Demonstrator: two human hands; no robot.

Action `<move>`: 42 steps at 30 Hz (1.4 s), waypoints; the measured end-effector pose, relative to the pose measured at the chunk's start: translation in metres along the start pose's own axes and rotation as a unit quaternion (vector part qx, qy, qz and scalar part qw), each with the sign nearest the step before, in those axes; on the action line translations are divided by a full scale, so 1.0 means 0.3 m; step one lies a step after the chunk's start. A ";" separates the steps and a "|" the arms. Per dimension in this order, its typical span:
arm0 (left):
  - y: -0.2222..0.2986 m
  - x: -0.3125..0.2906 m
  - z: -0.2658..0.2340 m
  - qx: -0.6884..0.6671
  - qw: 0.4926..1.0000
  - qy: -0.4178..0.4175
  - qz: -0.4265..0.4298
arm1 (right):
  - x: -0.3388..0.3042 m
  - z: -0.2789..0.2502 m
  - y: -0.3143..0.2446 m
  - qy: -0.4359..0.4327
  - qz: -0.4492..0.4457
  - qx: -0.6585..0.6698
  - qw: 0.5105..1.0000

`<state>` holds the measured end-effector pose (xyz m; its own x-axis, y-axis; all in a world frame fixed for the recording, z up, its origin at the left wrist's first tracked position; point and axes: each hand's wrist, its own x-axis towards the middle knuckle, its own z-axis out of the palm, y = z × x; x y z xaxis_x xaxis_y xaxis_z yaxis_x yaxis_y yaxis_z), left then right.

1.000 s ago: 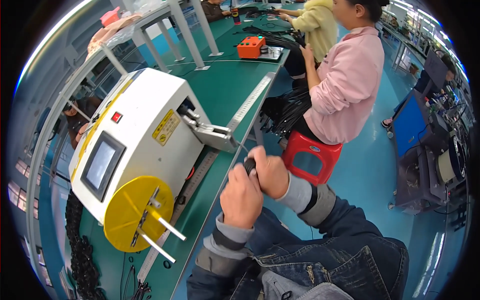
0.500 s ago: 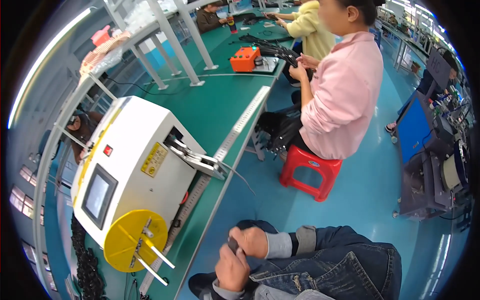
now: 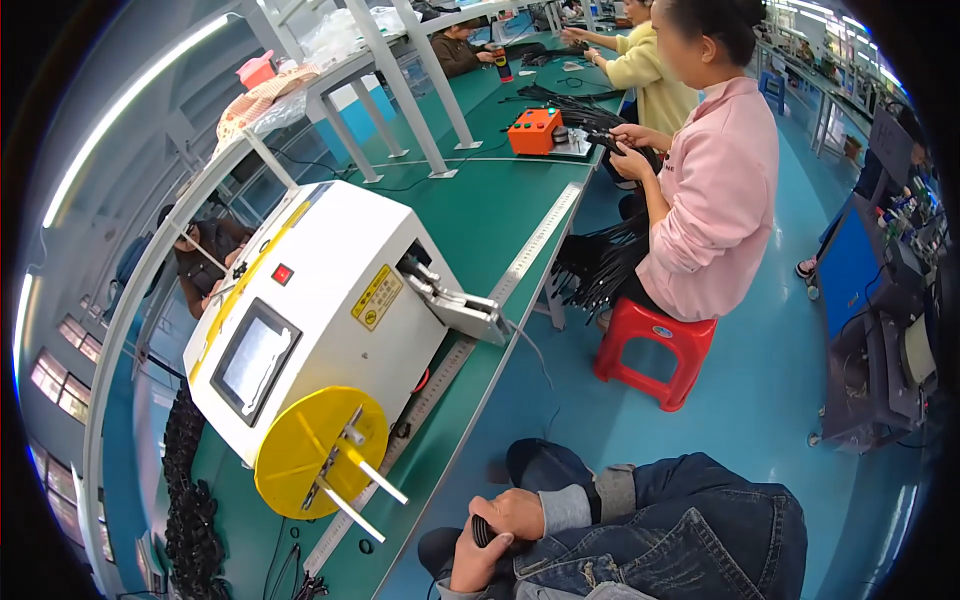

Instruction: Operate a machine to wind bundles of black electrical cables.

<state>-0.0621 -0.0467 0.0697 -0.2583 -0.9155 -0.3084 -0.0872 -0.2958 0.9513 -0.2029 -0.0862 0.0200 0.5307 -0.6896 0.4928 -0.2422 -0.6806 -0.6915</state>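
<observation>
My left hand (image 3: 474, 562) and my right hand (image 3: 515, 514) are together low in the view, over my lap and beside the table edge. Between them is a small black coil of cable (image 3: 482, 531), its stacked turns showing as ridges. My left fingers close round its lower side, while my right hand is curled against its upper side. Part of the coil is hidden by my fingers. To the left of my hands, a white machine (image 3: 335, 270) stands on the table, with a yellow disc (image 3: 300, 460) bearing two pale rods.
The green table (image 3: 500, 215) runs diagonally away, with a metal ruler strip (image 3: 540, 235) along its edge. Black cables (image 3: 190, 500) lie left of the machine. A person in pink (image 3: 715, 190) sits on a red stool (image 3: 660, 345), handling black cables near an orange box (image 3: 535, 131).
The view has shifted, so the machine and table appear farther right. My hands have turned slightly, and more of the black coil now shows between them.
</observation>
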 end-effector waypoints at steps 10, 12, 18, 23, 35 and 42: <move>-0.038 -0.074 -0.112 0.296 0.945 0.137 0.035 | 0.072 0.100 -0.027 -0.057 -0.019 -0.053 0.997; -0.055 -0.092 -0.118 0.272 0.949 0.143 0.077 | 0.066 0.111 -0.032 -0.057 -0.028 -0.051 0.997; -0.079 -0.134 -0.088 -0.017 0.994 0.102 0.044 | 0.057 0.124 -0.077 -0.069 -0.054 -0.040 0.995; -0.023 -0.118 -0.188 -0.110 0.979 -0.127 -0.118 | 0.123 0.087 -0.110 -0.186 -0.008 -0.071 0.980; -0.161 -0.109 -0.318 -0.159 0.960 -0.187 -0.134 | 0.187 0.179 -0.085 -0.248 0.030 0.016 0.968; -0.212 -0.122 -0.314 -0.317 0.915 -0.156 -0.193 | 0.166 0.211 -0.065 -0.285 0.050 -0.024 0.957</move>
<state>0.0434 -0.0199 0.0208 -0.5977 -0.6156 -0.5135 0.3207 -0.7707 0.5506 -0.1202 -0.0917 0.0245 0.8567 -0.5136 0.0481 -0.3445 -0.6391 -0.6877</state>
